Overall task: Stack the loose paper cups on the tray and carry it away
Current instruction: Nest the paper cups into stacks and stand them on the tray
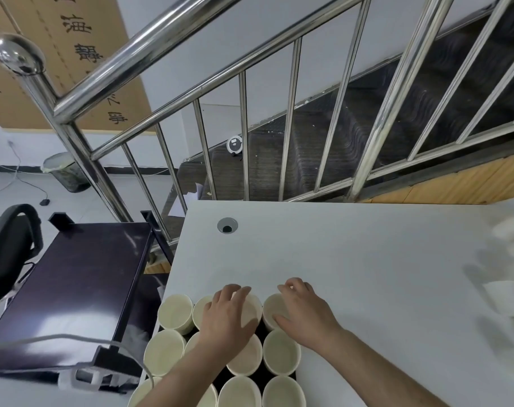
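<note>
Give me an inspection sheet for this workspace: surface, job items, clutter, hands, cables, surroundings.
Surface: white table with a round cable hole.
Job items: open paper cups packed in rows on a dark tray at the table's near left corner; none stacked yet.
Clutter: blurred white items at the table's right edge; cannot tell what they are.
Hands: left hand grips a back-row cup; right hand grips the cup beside it.
Cables: grey cable across the dark side table; thin cords on the floor.
Surroundings: steel railing, stairs, bin, black chair.
</note>
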Action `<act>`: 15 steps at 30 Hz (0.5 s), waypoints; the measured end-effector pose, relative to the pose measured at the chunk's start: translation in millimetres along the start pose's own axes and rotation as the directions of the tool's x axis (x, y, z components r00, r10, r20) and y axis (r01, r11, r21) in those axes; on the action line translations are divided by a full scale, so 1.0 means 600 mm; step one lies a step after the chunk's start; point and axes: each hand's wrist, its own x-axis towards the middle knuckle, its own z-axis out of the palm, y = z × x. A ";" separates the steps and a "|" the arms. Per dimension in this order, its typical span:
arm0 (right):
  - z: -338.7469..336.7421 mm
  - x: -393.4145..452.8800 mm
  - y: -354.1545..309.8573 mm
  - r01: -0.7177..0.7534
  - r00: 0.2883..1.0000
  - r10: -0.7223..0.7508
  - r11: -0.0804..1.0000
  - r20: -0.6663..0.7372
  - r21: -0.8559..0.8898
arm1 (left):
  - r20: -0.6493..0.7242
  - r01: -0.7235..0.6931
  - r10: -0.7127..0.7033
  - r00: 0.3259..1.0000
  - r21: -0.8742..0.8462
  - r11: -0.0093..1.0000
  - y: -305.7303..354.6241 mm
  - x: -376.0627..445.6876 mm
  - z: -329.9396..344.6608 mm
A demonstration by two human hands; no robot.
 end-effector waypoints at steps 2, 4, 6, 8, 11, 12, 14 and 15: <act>-0.010 -0.011 -0.001 -0.009 0.999 0.010 1.000 -0.040 0.014 | -0.042 -0.037 0.035 0.998 -0.037 0.999 0.003 -0.007 -0.006; -0.020 -0.028 -0.005 -0.023 0.996 0.027 0.999 -0.084 0.040 | -0.066 -0.077 0.073 0.995 -0.055 0.996 0.008 -0.016 -0.011; -0.026 -0.047 -0.007 -0.038 0.992 0.045 0.997 -0.117 0.062 | -0.083 -0.117 0.110 0.990 -0.081 0.990 0.011 -0.025 -0.011; -0.030 -0.077 -0.010 -0.059 0.985 0.071 0.995 -0.160 0.077 | -0.097 -0.167 0.157 0.983 -0.102 0.981 0.018 -0.038 -0.009; -0.025 -0.128 -0.010 -0.096 0.971 0.111 0.992 -0.210 0.080 | -0.069 -0.229 0.222 0.973 -0.123 0.966 0.034 -0.061 -0.005; -0.024 -0.144 -0.009 -0.110 0.966 0.126 0.991 -0.226 0.081 | -0.057 -0.244 0.238 0.969 -0.130 0.961 0.041 -0.067 -0.005; -0.019 -0.175 -0.003 -0.138 0.961 0.154 0.987 -0.230 0.084 | -0.031 -0.260 0.258 0.966 -0.136 0.956 0.057 -0.080 -0.006; -0.019 -0.189 0.003 -0.146 0.959 0.162 0.986 -0.233 0.086 | -0.020 -0.270 0.270 0.963 -0.130 0.954 0.069 -0.087 -0.008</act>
